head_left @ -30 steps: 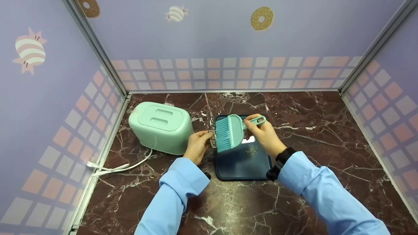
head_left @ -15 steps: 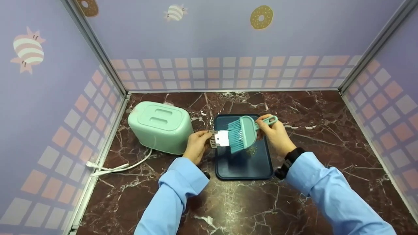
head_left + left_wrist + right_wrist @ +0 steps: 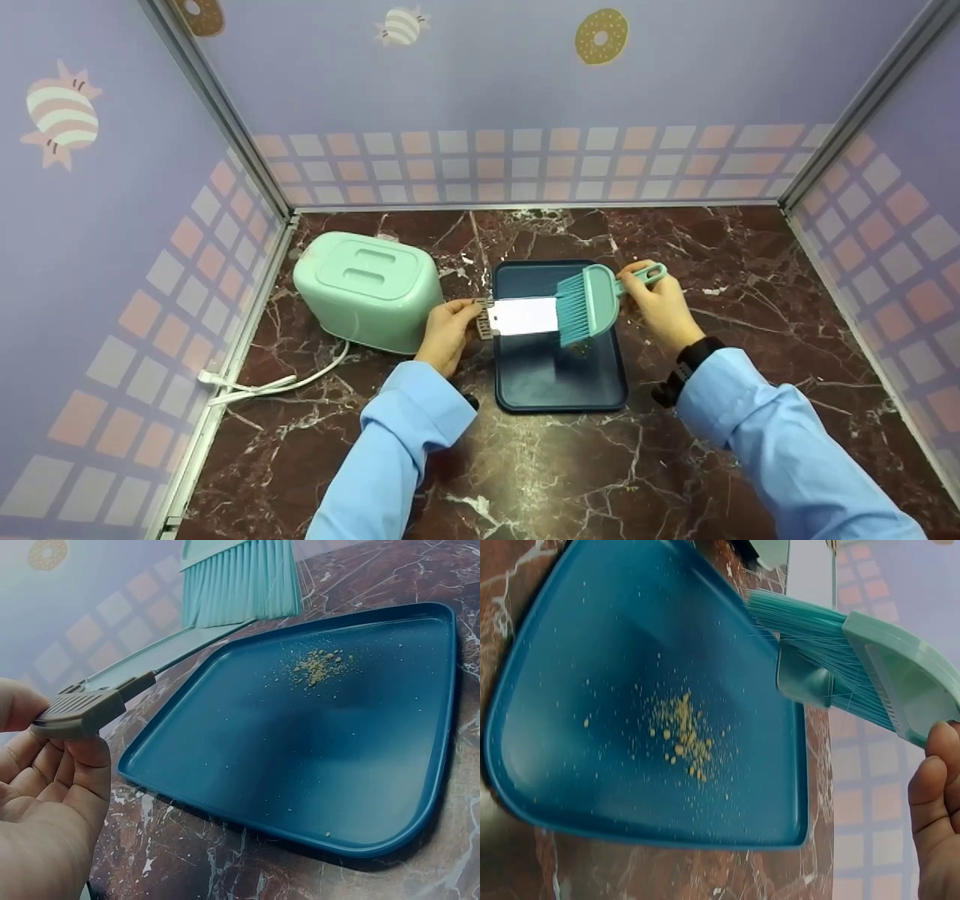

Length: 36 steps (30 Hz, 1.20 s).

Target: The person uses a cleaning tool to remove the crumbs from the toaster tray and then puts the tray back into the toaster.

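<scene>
My left hand (image 3: 448, 336) pinches the brown grip of a flat, shiny crumb tray (image 3: 525, 316) between thumb and fingers, holding it level over a dark blue tray (image 3: 555, 386). A small teal brush (image 3: 602, 300) is held by its handle in my right hand (image 3: 661, 306). The brush's bristles (image 3: 810, 626) lie across the far end of the crumb tray and hide that end in the head view. Yellowish crumbs (image 3: 316, 669) form a small heap with scattered specks on the blue tray.
A mint green toaster (image 3: 367, 292) stands left of the blue tray, close to my left hand. Its white cord (image 3: 285, 385) lies on the brown marbled tabletop (image 3: 712, 457). Patterned lilac panels (image 3: 525, 90) enclose the back and both sides.
My right hand has drawn the brush rightward along the crumb tray, from beside its grip to its far end, uncovering the metal. The left hand has stayed almost still.
</scene>
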Available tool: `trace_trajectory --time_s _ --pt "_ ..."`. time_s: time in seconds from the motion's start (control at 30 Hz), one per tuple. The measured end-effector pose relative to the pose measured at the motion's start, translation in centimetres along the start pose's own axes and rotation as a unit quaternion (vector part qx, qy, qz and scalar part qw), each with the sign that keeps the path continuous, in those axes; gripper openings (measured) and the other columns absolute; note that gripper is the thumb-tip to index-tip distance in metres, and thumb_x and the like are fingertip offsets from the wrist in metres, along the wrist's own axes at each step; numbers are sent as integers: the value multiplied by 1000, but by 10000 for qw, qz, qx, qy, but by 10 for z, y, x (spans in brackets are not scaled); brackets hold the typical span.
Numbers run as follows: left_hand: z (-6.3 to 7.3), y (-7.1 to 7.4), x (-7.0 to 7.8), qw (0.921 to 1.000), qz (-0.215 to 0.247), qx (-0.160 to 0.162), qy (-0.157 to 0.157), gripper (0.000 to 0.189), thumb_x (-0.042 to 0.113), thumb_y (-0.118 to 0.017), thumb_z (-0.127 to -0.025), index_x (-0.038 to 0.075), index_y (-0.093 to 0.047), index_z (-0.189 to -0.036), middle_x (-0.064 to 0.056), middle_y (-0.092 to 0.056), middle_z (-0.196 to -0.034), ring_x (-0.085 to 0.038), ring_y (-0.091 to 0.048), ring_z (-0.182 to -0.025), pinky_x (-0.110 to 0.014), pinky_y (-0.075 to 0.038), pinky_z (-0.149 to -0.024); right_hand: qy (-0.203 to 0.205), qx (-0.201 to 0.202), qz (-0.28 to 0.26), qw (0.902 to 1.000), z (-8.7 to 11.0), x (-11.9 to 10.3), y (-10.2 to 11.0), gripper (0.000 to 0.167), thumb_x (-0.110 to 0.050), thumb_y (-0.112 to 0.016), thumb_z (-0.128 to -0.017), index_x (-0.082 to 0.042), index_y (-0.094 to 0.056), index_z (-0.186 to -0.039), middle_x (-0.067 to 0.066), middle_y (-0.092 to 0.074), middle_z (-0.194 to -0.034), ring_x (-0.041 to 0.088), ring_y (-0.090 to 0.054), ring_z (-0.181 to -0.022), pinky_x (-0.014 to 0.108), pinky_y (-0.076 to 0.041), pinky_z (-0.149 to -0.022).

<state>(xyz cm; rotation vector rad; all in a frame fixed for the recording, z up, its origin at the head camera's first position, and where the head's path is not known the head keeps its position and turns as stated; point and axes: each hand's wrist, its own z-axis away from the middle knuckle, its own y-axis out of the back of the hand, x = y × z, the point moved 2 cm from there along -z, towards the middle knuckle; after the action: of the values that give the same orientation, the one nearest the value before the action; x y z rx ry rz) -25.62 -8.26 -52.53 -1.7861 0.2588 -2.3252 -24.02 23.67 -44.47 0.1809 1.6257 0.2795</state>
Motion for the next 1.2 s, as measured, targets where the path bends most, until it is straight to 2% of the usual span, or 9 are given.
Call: trace_trajectory --time_s 0.3,0.53,0.73,0.97,1.1,1.2 --pt "1 3 0 10000 29 67 36 21 2 -57 -102 -12 -64 -116 -10 -66 -93 -16 -65 -78 -26 -55 -67 76 163 265 9995 -3 9 12 31 -15 -49 -109 13 -58 -119 24 -66 -86 23 -66 -62 32 -59 -59" --pt "1 4 0 9998 -91 118 122 26 5 -57 -102 -11 -64 -122 -11 -67 -97 -15 -64 -79 -27 -54 -68 -55 279 206 9994 -1 9 16 32 -15 -49 -109 13 -56 -122 19 -66 -85 20 -66 -63 27 -58 -59" --pt "2 6 1 9988 -322 320 170 23 7 -59 -101 -7 -68 -117 -7 -66 -91 -13 -59 -74 -29 -50 -67 -93 536 -88 9985 -5 20 20 33 -16 -50 -108 12 -55 -124 12 -66 -77 15 -64 -60 29 -58 -58" --pt "1 6 0 9992 -206 325 142 20 6 -59 -101 -7 -68 -113 -6 -65 -88 -13 -60 -73 -28 -51 -65 -102 832 -478 9953 -15 42 22 35 -26 -56 -107 5 -57 -123 3 -66 -73 12 -63 -58 29 -58 -56" --pt "1 6 0 9996 -88 231 127 24 5 -58 -102 -11 -66 -118 -8 -67 -91 -14 -62 -77 -26 -53 -67 -41 986 -639 9931 -16 42 21 39 -31 -60 -105 4 -60 -123 4 -68 -73 12 -65 -57 27 -57 -55" --pt "2 6 0 9997 -87 188 107 25 6 -58 -102 -11 -65 -120 -9 -68 -93 -14 -63 -77 -27 -53 -67 75 958 -934 9910 -11 29 17 34 -27 -62 -104 3 -61 -119 8 -72 -75 16 -70 -60 28 -59 -57"
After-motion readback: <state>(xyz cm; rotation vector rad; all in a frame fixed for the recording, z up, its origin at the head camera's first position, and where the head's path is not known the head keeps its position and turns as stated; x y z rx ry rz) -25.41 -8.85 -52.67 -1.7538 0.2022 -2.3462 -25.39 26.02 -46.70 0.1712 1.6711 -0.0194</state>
